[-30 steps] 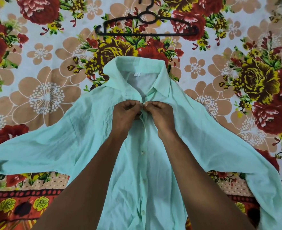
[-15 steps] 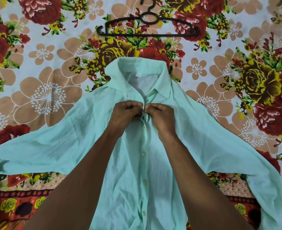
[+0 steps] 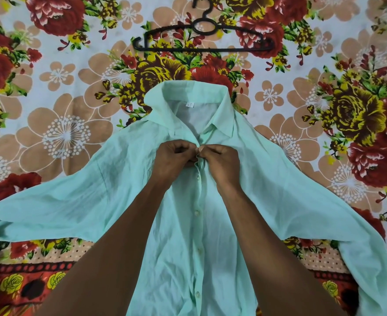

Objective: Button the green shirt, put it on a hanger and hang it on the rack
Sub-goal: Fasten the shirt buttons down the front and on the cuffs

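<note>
The green shirt [image 3: 279, 190] lies face up on a floral bedsheet [image 3: 62, 92], its collar away from me and both sleeves spread out sideways. Several buttons run down its front placket. My left hand [image 3: 173, 159] and my right hand [image 3: 222, 161] meet just below the collar, each pinching an edge of the placket at the top button. The fingertips hide that button. A black plastic hanger [image 3: 202, 37] lies flat on the sheet beyond the collar, its hook pointing away.
The bedsheet fills the whole view, with a red patterned border [image 3: 28, 286] along the near side. No rack is in view.
Both hands have stayed at the top of the placket, with only small finger movements. The view has shifted slightly.
</note>
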